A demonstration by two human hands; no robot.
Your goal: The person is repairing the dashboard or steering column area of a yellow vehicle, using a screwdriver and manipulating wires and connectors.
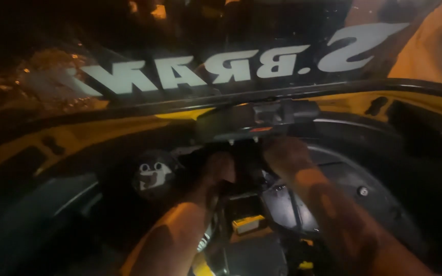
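Setting: a dim, blurred view down into the open engine bay of a yellow vehicle [67, 140], the windscreen [190, 46] with reversed white lettering rising beyond it.
Left hand: the left hand [220, 168] reaches deep into the bay, just below and left of a dark boxy part [262, 120] that sits under the windscreen's lower edge. Whether its fingers are curled, spread or pinching cannot be told; they are lost in shadow and blur.
Right hand: the right hand [285, 156] is raised to the underside of the same dark boxy part and appears to touch it. Its fingers seem bent upward against the part, but a true grip cannot be made out.
Worked part: the dark boxy part lies at the middle of the frame, against the rear wall of the bay, between the two hands and above them.
Nearby: a round dark cap [154, 176] with pale markings sits left of the left hand; a small yellow-labelled block [249, 224] lies lower, between the forearms; a curved dark panel with a bolt head [363, 191] runs on the right.
Risk: light is poor and both hands work by feel in a tight recess. A finger could get pinched between the part and the bay wall, or a loosened piece could drop into the gaps below and be hard to find.
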